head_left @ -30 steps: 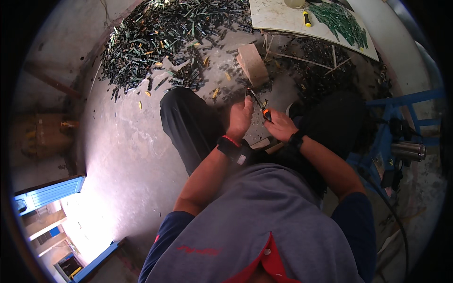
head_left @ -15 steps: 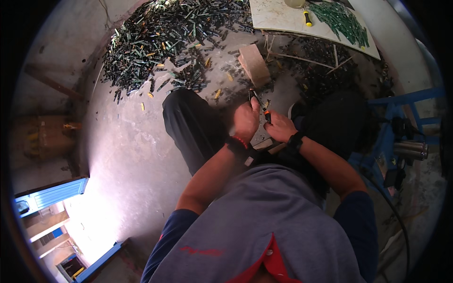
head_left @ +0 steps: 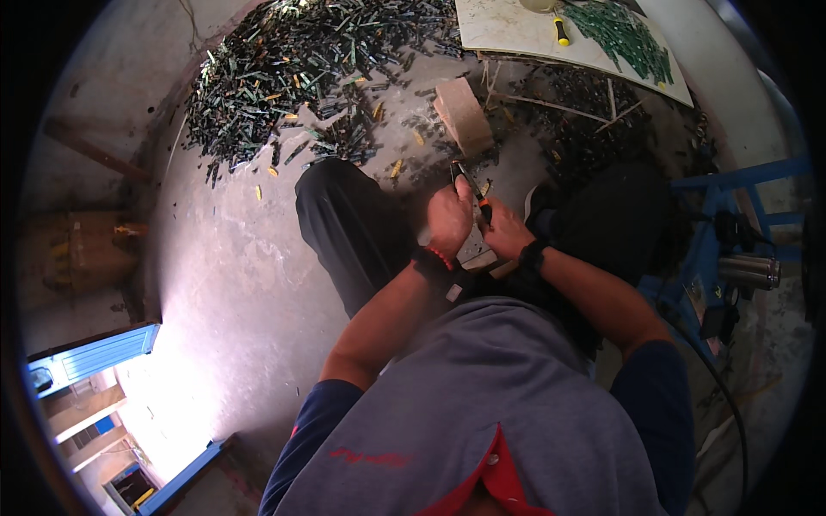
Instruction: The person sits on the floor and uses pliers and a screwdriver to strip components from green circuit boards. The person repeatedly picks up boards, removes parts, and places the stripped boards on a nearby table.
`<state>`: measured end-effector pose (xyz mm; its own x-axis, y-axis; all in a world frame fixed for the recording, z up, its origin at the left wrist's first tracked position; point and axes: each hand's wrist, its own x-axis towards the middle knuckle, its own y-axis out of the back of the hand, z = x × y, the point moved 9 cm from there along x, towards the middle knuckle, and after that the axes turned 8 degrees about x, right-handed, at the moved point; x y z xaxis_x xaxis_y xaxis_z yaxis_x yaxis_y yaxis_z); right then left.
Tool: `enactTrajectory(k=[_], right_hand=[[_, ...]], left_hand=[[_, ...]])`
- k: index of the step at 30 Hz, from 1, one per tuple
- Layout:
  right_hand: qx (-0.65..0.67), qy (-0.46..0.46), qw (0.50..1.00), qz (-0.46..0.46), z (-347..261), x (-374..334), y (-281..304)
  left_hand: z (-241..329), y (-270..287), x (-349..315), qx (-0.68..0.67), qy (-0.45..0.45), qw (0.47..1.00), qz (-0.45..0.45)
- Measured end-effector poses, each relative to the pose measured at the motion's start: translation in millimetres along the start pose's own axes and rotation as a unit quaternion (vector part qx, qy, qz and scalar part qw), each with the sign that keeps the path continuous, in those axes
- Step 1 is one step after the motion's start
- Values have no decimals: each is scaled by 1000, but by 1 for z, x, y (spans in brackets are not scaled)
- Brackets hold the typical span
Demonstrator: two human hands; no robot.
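Observation:
My right hand [head_left: 508,230] is closed around the orange-and-black handles of pliers [head_left: 472,189]. Their dark metal jaws point up and to the left, past the thumb of my other hand. My left hand [head_left: 449,215], with a red bead bracelet at its wrist, is curled shut beside the jaws. Whatever its fingers pinch is too small and hidden to name. Both hands are close together between my knees, above the floor. Just beyond the plier tips stands a brown block [head_left: 463,119].
A large heap of dark and green strips [head_left: 275,77] covers the floor ahead on the left. On a pale board [head_left: 508,34] at the far right lie green strips [head_left: 615,39] and a yellow-black screwdriver [head_left: 562,33]. A blue frame [head_left: 701,249] holding a metal flask [head_left: 748,273] stands at right.
My right hand has shifted slightly left, and the plier handles have swung a little with it. My left hand stays nearly in place, still closed.

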<state>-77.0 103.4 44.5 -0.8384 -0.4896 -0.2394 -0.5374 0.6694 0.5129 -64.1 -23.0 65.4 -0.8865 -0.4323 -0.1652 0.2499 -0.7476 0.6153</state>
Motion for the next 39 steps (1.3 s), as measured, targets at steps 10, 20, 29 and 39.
enactTrajectory(k=[10, 20, 29, 39], right_hand=[[-194, 108, 975, -19, -10, 21, 27], [-208, 142, 966, -63, -31, 14, 55], [-121, 188, 974, -26, -55, 3, 80], [274, -41, 943, -181, -31, -15, 35]], left_hand=[[-26, -21, -19, -368, 201, 876, -236], [-6, -8, -33, -400, 139, 843, -332], [3, 8, -30, -439, 205, 820, -304], [3, -13, -25, -543, 203, 725, -372]])
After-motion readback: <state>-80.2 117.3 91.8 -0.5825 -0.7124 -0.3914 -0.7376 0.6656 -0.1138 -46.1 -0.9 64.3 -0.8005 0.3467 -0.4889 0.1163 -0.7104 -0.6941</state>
